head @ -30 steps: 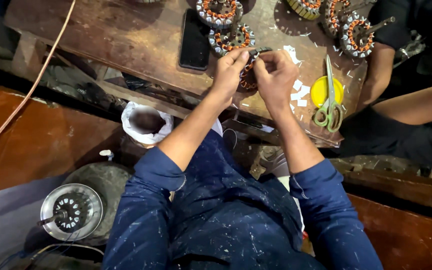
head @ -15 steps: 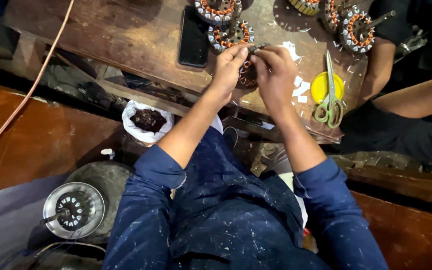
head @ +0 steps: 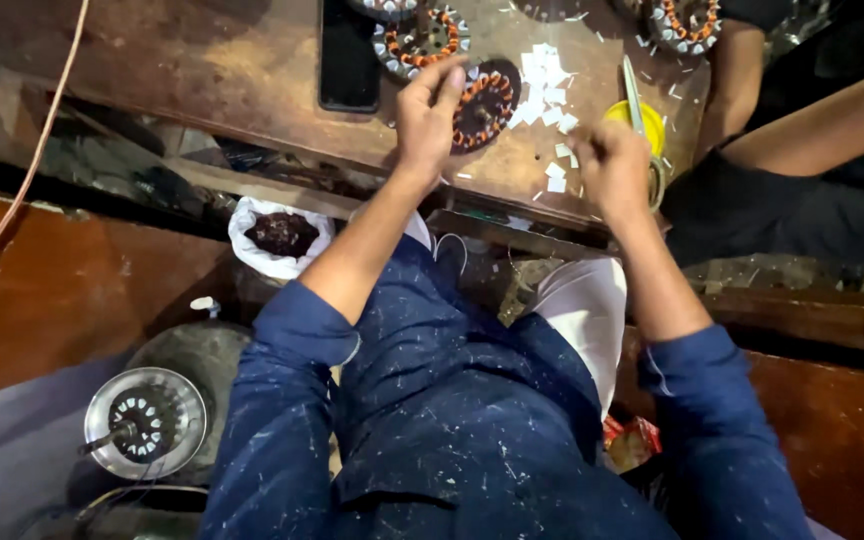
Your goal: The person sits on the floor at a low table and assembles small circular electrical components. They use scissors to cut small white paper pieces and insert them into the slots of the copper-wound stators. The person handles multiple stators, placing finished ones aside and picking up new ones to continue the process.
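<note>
The dark wound stator (head: 485, 103) lies flat on the wooden bench (head: 202, 70), touching the fingertips of the left hand (head: 426, 120), which curl over its near edge and steady it; just beyond those fingers sits a second stator with orange windings (head: 422, 38), and a black phone (head: 349, 55) lies just to their left; small white paper slips (head: 544, 82) are scattered between the two hands. The right hand (head: 612, 165) is clenched, apparently pinching a slip, though I cannot tell for sure; scissors (head: 635, 95) on a yellow lid (head: 652, 125) lie just past its knuckles. The step looks like insulating slots; next, the slip wants careful alignment with a slot.
</note>
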